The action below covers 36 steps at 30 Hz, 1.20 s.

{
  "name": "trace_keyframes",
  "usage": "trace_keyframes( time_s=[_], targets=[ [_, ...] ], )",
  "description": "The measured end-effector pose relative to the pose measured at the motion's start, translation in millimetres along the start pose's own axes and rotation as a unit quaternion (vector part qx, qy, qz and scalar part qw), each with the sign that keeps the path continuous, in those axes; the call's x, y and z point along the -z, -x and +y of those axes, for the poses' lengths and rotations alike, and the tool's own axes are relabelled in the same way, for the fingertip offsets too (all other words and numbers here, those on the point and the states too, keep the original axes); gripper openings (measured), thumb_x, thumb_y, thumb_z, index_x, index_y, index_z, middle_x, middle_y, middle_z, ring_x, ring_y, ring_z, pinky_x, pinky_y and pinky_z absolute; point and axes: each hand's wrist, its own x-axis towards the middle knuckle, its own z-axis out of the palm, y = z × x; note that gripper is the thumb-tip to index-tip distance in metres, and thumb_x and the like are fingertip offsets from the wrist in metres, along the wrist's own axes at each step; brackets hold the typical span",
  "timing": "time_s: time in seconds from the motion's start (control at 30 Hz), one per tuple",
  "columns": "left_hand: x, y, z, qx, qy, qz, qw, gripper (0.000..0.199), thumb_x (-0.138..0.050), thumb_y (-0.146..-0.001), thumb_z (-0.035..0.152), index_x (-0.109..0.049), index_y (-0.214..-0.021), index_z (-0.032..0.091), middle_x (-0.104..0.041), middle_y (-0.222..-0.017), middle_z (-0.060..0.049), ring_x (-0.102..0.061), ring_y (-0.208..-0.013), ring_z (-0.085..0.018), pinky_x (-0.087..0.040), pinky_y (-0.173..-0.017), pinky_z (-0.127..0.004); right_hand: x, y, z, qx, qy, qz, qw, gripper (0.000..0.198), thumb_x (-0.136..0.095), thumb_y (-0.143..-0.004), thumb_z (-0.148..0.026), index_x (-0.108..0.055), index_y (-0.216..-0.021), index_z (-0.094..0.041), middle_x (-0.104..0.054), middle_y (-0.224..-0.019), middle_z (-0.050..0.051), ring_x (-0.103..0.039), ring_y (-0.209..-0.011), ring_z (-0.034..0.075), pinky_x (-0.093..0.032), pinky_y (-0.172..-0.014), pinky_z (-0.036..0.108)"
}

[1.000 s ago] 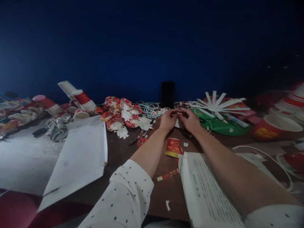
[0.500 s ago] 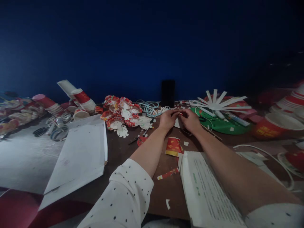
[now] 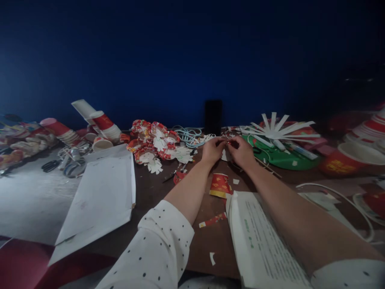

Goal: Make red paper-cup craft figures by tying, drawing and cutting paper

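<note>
My left hand [image 3: 213,151] and my right hand [image 3: 241,151] meet at the fingertips over the far middle of the brown table. Both are closed in a pinch; a tiny reddish bit shows at the right fingertips, but what they hold is too small to name. Just below the fingers a white paper piece [image 3: 224,155] shows; whether it is held I cannot tell. Nearer to me lie a red cut piece of paper cup [image 3: 219,185] with a yellow edge and a red paper strip [image 3: 213,220].
Left of my hands are red-and-white paper-cup crafts [image 3: 156,140] and a white board [image 3: 99,200]. Stacked paper cups [image 3: 105,124] lean behind it. To the right are a white paper fan shape [image 3: 273,132], a green sheet [image 3: 290,160] and a large red cup [image 3: 339,160]. A printed white packet [image 3: 258,237] lies near me.
Almost nothing differs. The fingertips of my two hands have shifted slightly against each other, and the view has moved a little.
</note>
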Motion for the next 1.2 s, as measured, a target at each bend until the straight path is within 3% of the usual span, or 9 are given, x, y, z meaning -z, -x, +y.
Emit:
trace_keyframes(
  time_s=[0.17, 0.43, 0.63, 0.77, 1.2],
  targets=[
    [-1, -1, -2, 0.035, 0.039, -0.011, 0.999, 0.017, -0.059, -0.081, 0.021, -0.071, -0.092, 0.016, -0.071, -0.081, -0.003, -0.062, -0.072, -0.013, -0.048, -0.071, -0.023, 0, -1, 2, 0.011, -0.027, -0.022, 0.999, 0.019, -0.06, -0.075, -0.033, -0.065, -0.089, -0.021, -0.068, -0.086, 0.005, -0.061, -0.077, 0.021, -0.049, -0.076, 0.039],
    [1, -2, -2, 0.033, 0.058, -0.038, 0.997, 0.017, -0.062, -0.079, 0.022, -0.071, -0.091, 0.015, -0.071, -0.081, -0.003, -0.061, -0.074, -0.012, -0.047, -0.072, -0.022, 1, 0, -1, -0.008, -0.008, -0.025, 1.0, 0.018, -0.059, -0.074, -0.029, -0.064, -0.088, -0.02, -0.068, -0.082, 0.005, -0.061, -0.074, 0.021, -0.05, -0.073, 0.038],
    [3, -1, 4, 0.04, 0.056, -0.006, 0.998, 0.015, -0.062, -0.078, 0.019, -0.07, -0.089, 0.012, -0.071, -0.083, -0.005, -0.062, -0.076, -0.013, -0.046, -0.074, -0.023, -5, -1, 1, -0.025, -0.06, -0.031, 0.997, 0.031, -0.062, -0.071, -0.025, -0.062, -0.101, -0.017, -0.069, -0.096, 0.008, -0.064, -0.084, 0.021, -0.05, -0.08, 0.039],
    [2, -1, 5, 0.058, 0.041, 0.017, 0.997, 0.013, -0.062, -0.078, 0.02, -0.07, -0.086, 0.013, -0.069, -0.077, -0.003, -0.06, -0.071, -0.012, -0.045, -0.069, -0.023, -5, -1, 0, -0.034, -0.053, -0.03, 0.998, 0.025, -0.061, -0.073, -0.028, -0.064, -0.095, -0.017, -0.07, -0.092, 0.007, -0.063, -0.082, 0.021, -0.05, -0.079, 0.038],
    [-1, -4, -8, 0.0, 0.048, 0.003, 0.999, 0.008, -0.065, -0.075, 0.019, -0.065, -0.082, 0.015, -0.064, -0.075, 0.0, -0.058, -0.072, -0.011, -0.044, -0.072, -0.023, 2, -2, -5, -0.071, 0.007, -0.038, 0.997, 0.026, -0.061, -0.074, -0.03, -0.073, -0.092, -0.015, -0.072, -0.08, 0.006, -0.061, -0.068, 0.018, -0.048, -0.065, 0.031]
  ],
)
